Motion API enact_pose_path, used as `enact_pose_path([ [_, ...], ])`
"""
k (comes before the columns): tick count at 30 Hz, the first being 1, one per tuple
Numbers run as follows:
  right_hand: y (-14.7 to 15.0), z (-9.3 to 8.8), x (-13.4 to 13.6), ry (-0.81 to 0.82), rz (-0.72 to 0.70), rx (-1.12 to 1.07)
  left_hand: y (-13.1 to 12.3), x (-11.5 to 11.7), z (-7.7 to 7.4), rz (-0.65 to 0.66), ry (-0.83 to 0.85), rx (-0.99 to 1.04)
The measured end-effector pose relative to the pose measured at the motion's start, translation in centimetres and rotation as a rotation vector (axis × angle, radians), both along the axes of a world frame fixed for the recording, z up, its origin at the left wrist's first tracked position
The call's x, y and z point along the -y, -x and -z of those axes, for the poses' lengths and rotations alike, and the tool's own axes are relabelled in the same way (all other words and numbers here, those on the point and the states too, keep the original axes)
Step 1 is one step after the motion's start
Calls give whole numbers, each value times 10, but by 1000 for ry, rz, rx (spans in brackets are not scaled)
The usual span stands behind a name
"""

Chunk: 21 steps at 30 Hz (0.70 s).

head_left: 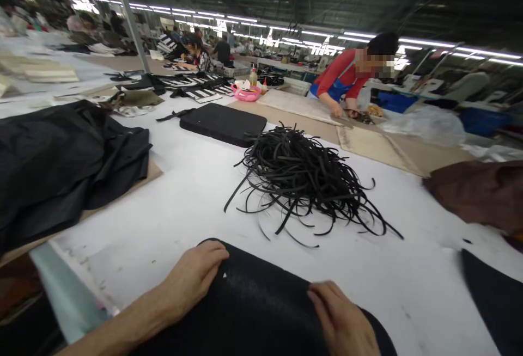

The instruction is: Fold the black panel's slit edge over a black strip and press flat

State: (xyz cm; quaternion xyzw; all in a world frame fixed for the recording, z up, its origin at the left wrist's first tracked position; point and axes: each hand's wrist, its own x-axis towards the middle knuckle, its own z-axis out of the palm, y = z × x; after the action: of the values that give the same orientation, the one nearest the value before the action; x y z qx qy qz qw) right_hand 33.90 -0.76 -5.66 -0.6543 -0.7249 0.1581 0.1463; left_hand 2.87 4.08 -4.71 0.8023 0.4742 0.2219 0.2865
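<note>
Our left hand (199, 271) and right hand (341, 318) grip a black panel (253, 307) at six o'clock, the fingers of each drawn together and clamped on its far edge; how far they reach beneath, we cannot see. The panel lies flat and matte on our side of the table (188, 203), its far corners rounded, a pale dusty band across it and a white speck (224, 275) near our left fingers.

Ahead of that edge we have a strip of bare white tabletop before a loose tangle of black strips (302, 165) at twelve, their ends curling toward us. More open surface runs toward ten, as far as rumpled black cloth (73, 154); the table's side edge falls away at nine. At three a dark sheet (496, 301) lies well apart from our right hand, with brown cloth (478, 187) beyond it.

Between eleven and twelve, a thick black slab (223, 122) sits just beside the tangle. Farther out at twelve, a pink basket (245, 96) holds a bottle (253, 77) among small items. At two stands a blue bin (486, 122), its contents unclear to us. At one, a co-worker (343, 75) in red sleeves and a blue apron bends over pale material (294, 106).
</note>
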Motion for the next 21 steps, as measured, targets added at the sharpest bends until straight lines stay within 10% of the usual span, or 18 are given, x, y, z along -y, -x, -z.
enact_pose_path([
  [9, 118, -1, -90, -88, -135, 483, -43, -66, -3, 252, 74, 138],
  [16, 94, -6, -43, -40, -152, 345, -33, -87, 9, 344, 177, 113],
  [21, 35, -5, -5, 97, 86, -84, -12, -79, 5, 206, 141, 75],
])
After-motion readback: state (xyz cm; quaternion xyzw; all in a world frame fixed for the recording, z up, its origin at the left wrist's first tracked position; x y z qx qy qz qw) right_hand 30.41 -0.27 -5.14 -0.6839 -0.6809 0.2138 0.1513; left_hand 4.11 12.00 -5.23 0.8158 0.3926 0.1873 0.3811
